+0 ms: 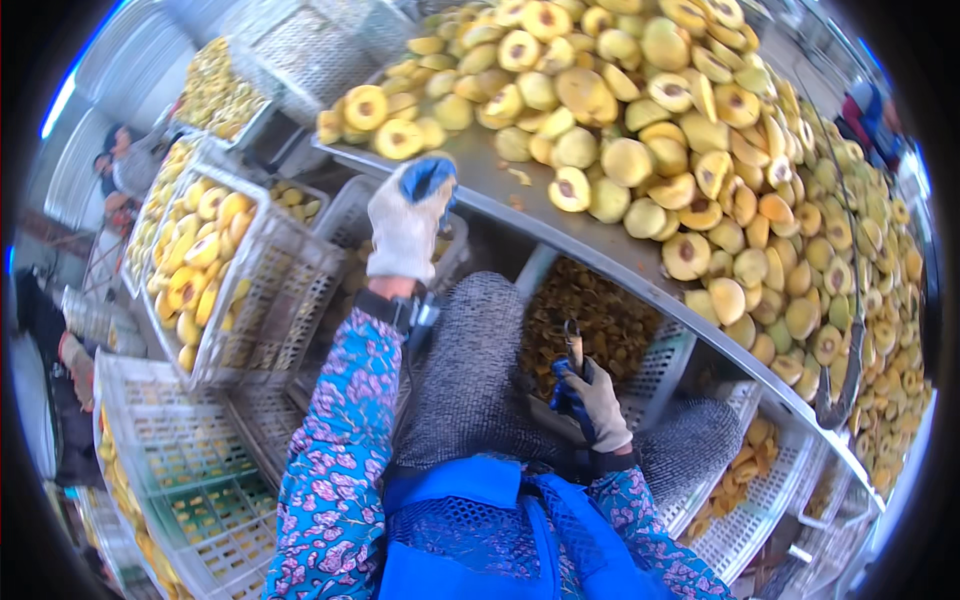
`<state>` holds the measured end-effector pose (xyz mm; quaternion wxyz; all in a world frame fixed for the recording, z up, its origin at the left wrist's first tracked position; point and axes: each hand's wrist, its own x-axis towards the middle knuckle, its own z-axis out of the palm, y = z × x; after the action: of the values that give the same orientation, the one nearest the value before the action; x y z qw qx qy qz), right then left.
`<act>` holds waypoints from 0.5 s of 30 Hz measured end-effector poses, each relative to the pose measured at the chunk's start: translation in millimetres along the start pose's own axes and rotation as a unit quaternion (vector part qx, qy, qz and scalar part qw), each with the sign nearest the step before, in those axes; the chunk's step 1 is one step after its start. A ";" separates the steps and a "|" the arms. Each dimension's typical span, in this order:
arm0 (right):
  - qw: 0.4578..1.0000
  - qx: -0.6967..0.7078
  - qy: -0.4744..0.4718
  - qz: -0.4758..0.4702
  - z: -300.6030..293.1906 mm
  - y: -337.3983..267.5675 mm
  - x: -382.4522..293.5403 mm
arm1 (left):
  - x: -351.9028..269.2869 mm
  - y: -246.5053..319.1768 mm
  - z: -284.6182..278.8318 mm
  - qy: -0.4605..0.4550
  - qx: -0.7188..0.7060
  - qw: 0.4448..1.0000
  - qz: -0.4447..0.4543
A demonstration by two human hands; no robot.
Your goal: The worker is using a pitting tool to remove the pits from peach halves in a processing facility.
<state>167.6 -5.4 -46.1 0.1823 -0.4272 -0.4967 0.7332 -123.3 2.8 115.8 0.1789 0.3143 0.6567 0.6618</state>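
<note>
My left hand (411, 214), in a white work glove with a blue palm, hovers at the metal table's (472, 165) near edge. Its fingers are curled, and I cannot tell whether anything is inside them. Close to it lie halved yellow peaches (397, 139), several with brown pit centres showing. Lower down, my gloved right hand (600, 409) grips a pitting spoon (575, 346) with a wooden handle and a metal loop at its tip. This tool points away from me, over a crate of brown pits and scraps (592, 307) below the table.
A large peach heap (720, 142) covers much of the table. Plastic crates of peach halves (202, 255) stand at the left, beside a crate's slatted side (195, 472). Another crate (772, 487) with orange pieces sits at lower right. A metal hook (840, 405) lies at the table edge. Other people are in the background.
</note>
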 end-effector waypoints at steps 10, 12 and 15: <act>0.992 0.085 0.092 0.029 -11.0 -30.2 -8.4 | 30.2 -22.2 131.9 -0.228 0.494 0.838 0.034; 0.991 0.096 0.080 0.042 -12.0 -36.4 -12.4 | 30.0 -38.4 142.0 -0.194 0.486 0.851 0.042; 0.995 0.034 0.090 -0.008 -12.1 -27.6 -8.9 | 34.1 -41.1 143.2 -0.212 0.523 0.825 0.034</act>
<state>178.1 7.5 -19.5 0.2467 -0.4808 -0.4564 0.7069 -62.5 136.2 73.0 0.1002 0.5151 0.8393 0.1419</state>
